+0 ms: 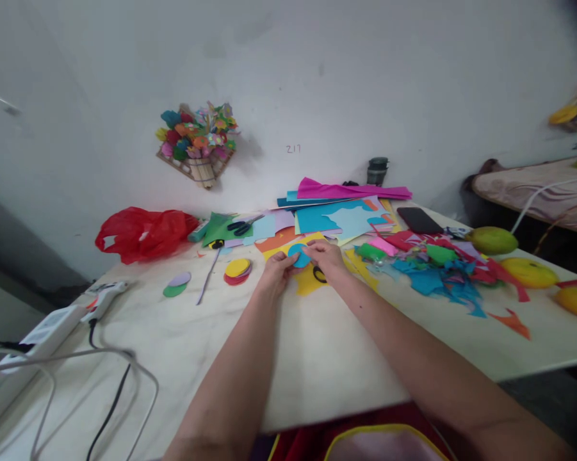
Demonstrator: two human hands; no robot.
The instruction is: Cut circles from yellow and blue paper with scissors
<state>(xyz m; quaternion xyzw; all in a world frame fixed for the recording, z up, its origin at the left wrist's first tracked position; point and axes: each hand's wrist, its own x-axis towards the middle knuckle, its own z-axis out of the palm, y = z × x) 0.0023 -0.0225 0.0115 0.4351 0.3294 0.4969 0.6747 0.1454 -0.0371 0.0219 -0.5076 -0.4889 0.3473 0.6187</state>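
Observation:
A blue paper circle (pixel 298 255) is held between my two hands above the table. My left hand (pixel 279 267) pinches its left edge, and my right hand (pixel 325 255) grips it from the right. Under them lie yellow paper pieces (pixel 307 283), with a dark scissors handle (pixel 319 274) showing beside my right wrist. To the left rests a stack of paper circles, yellow (pixel 237 267) on top and red below. Farther left, a lilac circle (pixel 179 279) overlaps a green circle (pixel 174 291).
Coloured paper sheets (pixel 317 218) and dark-handled scissors (pixel 244 225) lie at the back. On the right are a phone (pixel 419 220), crumpled scraps (pixel 432 272) and mangoes (pixel 528 273). A red plastic bag (pixel 144 234), glue gun (pixel 104 301) and power strip (pixel 41 336) with cables occupy the left.

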